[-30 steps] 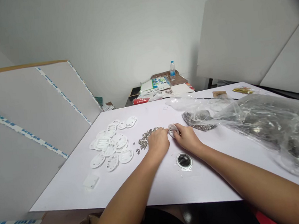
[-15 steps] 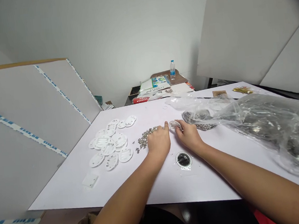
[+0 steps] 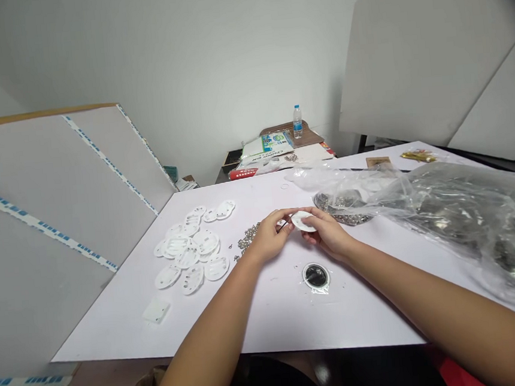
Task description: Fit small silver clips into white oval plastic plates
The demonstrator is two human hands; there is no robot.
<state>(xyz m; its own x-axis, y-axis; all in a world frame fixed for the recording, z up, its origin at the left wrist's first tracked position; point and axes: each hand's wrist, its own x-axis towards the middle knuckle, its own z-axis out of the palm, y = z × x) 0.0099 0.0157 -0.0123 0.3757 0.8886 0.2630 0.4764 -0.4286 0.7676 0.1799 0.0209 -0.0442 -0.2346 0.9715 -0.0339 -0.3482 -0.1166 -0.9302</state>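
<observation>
A round white plastic disc (image 3: 302, 220) is held tilted in my right hand (image 3: 331, 234), thumb on its face and fingers behind. Close beside its left edge is my left hand (image 3: 270, 235), fingers closed in a pinch. A thin dark rod (image 3: 282, 227) shows between those fingers; its kind is too small to tell. Partly behind my left hand lies a heap of small shiny metal pieces (image 3: 247, 239). Several more white plastic discs with slots (image 3: 186, 253) are piled at the left of the white table (image 3: 268, 318).
A round black-and-white piece in clear film (image 3: 316, 276) lies near the front. At front left sits a white square block (image 3: 156, 310). Large clear plastic bags of metal parts (image 3: 466, 211) cover the right side. A water bottle (image 3: 297, 122) stands at the back.
My right hand has turned the white disc so its smoother face shows. My left hand has gone from a pointing finger to a pinch close to the disc's edge.
</observation>
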